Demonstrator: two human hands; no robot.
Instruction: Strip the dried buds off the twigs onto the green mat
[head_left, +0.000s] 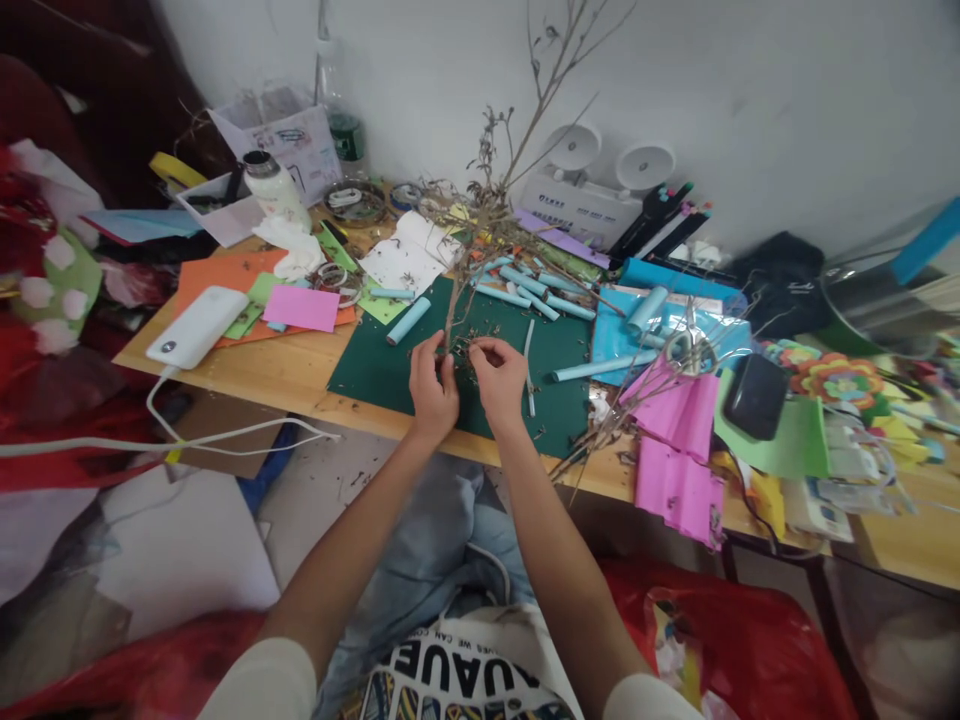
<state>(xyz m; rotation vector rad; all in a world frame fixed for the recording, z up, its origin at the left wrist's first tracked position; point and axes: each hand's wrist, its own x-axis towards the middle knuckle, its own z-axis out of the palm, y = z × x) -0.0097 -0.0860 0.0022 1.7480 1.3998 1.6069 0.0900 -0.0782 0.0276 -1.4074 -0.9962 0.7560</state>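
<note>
As left grip (435,390) holds base — dry branch (491,212) rises above.

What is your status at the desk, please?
Left hand holding dried branch. Right hand beside its stem, grip unclear. Branch tilted, rising above green mat. Blue tubes cluttering mat's far side.

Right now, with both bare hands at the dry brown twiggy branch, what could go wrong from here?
The dry brown twiggy branch might snap at its thin lower stem, near the left hand and right hand. Its spreading twigs could knock loose pale-blue paper tubes off the dark-green rectangular mat. A tug on the white cable hanging from the white plastic power bank might pull it off the light wooden table.
</note>
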